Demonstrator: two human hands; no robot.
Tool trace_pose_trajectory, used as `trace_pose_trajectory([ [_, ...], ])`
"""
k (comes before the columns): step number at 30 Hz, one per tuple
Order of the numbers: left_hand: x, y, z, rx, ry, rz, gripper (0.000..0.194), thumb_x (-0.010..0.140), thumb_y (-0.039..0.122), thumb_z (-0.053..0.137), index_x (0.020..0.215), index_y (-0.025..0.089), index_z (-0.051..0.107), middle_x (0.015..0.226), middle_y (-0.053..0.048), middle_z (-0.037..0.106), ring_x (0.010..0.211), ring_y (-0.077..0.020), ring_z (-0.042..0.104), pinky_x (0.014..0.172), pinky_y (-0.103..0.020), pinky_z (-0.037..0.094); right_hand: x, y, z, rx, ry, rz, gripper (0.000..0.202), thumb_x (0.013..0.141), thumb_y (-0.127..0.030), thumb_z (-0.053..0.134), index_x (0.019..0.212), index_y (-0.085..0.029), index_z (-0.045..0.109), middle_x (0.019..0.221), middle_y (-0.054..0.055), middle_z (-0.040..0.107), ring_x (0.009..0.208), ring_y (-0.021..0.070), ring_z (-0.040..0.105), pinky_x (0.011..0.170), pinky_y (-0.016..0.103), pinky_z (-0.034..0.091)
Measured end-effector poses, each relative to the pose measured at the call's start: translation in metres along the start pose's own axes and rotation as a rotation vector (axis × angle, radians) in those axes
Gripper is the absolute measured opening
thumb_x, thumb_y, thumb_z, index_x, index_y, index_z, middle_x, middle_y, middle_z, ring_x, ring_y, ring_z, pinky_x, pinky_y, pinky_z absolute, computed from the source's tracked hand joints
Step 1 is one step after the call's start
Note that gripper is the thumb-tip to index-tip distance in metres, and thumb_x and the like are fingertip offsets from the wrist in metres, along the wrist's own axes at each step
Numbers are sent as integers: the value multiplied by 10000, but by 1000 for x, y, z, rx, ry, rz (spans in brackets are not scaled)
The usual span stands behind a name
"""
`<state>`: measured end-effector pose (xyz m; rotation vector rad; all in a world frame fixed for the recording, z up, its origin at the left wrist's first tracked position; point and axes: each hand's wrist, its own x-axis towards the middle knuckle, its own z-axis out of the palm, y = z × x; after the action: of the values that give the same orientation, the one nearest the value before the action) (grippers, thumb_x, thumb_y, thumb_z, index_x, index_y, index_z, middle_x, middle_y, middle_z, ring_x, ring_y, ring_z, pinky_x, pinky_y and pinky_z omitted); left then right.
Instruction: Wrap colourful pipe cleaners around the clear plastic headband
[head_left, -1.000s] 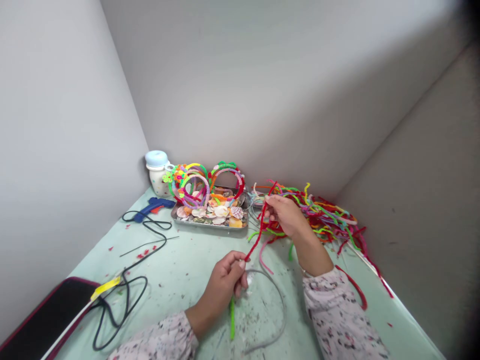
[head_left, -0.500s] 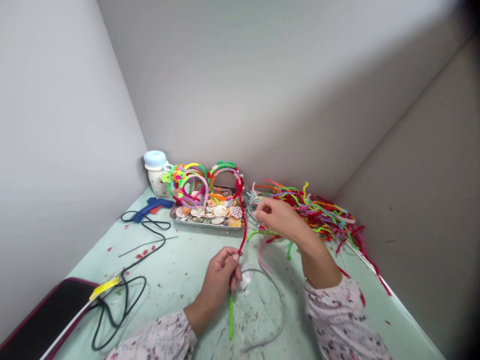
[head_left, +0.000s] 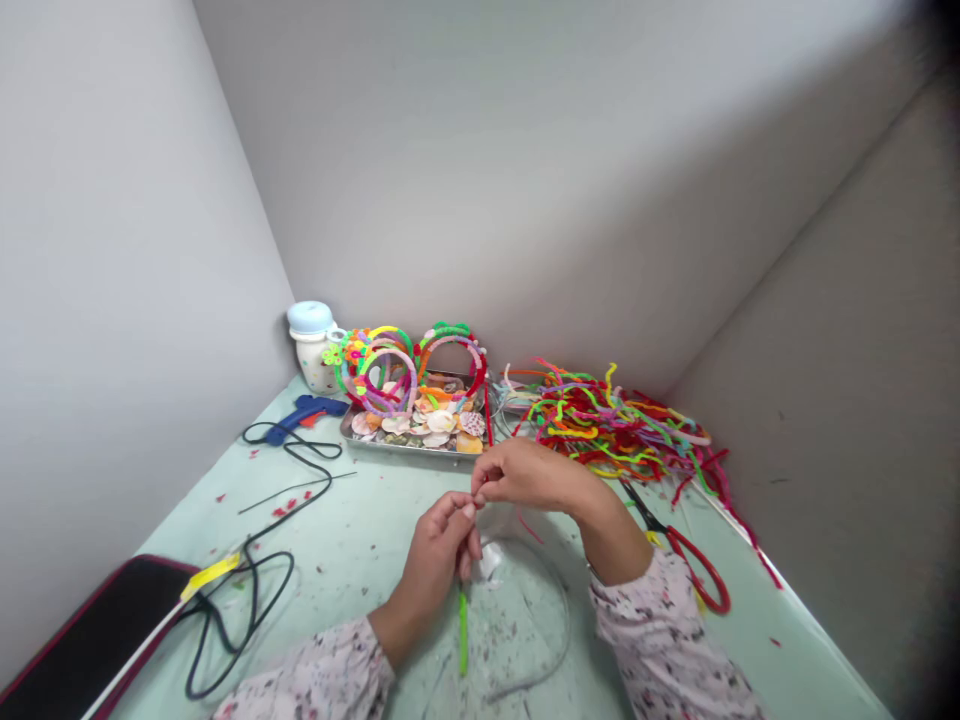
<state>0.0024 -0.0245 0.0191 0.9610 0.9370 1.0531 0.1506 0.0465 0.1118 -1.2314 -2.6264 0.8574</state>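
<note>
My left hand (head_left: 439, 548) is closed in a pinch above the tabletop. From beneath its fingers hangs a bright green pipe cleaner (head_left: 463, 630). My right hand (head_left: 525, 475) meets its fingertips, pinched on a red pipe cleaner (head_left: 488, 410) whose upper length rises in front of the tray. The stretch between the fingers is mostly hidden. A thin grey headband (head_left: 564, 620) curves from near the left fingers across the table; whether the left hand grips its end is unclear. Beside it, a crumpled white scrap (head_left: 491, 562) lies under the hands.
A metal tray (head_left: 420, 456) holds shells, with finished colourful headbands (head_left: 390, 365) on top. Behind my right hand is a pile of pipe cleaners (head_left: 622, 425); red-handled scissors (head_left: 697, 570) lie right. At left are a blue glue gun (head_left: 300, 417), dark cable (head_left: 289, 560), lidded jar (head_left: 313, 345) and black case (head_left: 97, 630).
My right hand has moved left and down from beside the pile to my left fingertips, onto the red pipe cleaner. The scissors have come into view. My left hand has hardly moved.
</note>
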Motion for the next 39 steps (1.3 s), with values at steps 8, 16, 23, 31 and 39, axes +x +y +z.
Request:
trace_pose_trajectory([
  [8, 0, -1, 0, 49, 23, 3, 237, 838, 386, 504, 908, 160, 521, 468, 60, 502, 333, -37, 338, 350, -146, 251, -5, 6, -10, -25, 150, 36, 148, 791, -195, 507, 776, -165, 651, 670, -9, 607, 604, 97, 489, 534, 192, 292],
  [16, -2, 0, 0, 41, 21, -2, 229, 828, 380, 512, 911, 166, 510, 476, 63, 503, 333, -39, 330, 345, -151, 236, -22, 13, -30, -36, 238, 187, 194, 838, -236, 413, 776, -167, 585, 654, 1, 603, 574, 109, 505, 520, 202, 302],
  [23, -1, 0, 0, 47, 39, -1, 223, 829, 375, 512, 900, 164, 508, 473, 63, 496, 333, -35, 317, 346, -151, 227, -28, 25, -36, -78, 81, 360, 264, 817, -180, 384, 614, -155, 550, 571, 35, 625, 532, 123, 553, 519, 214, 340],
  [31, -2, 0, 0, 61, 43, 3, 236, 821, 384, 529, 903, 164, 516, 467, 64, 487, 344, -33, 328, 358, -145, 240, -16, 34, -25, 83, 131, 358, 383, 883, -409, 376, 669, -159, 572, 623, 59, 654, 520, 132, 584, 486, 209, 381],
  [39, -2, -3, 0, 67, -4, -19, 273, 818, 416, 538, 911, 161, 517, 476, 61, 493, 325, -30, 337, 345, -143, 217, 2, 45, -10, 407, 131, 255, 339, 826, -487, 496, 709, -170, 520, 521, -16, 575, 422, 90, 488, 417, 189, 363],
])
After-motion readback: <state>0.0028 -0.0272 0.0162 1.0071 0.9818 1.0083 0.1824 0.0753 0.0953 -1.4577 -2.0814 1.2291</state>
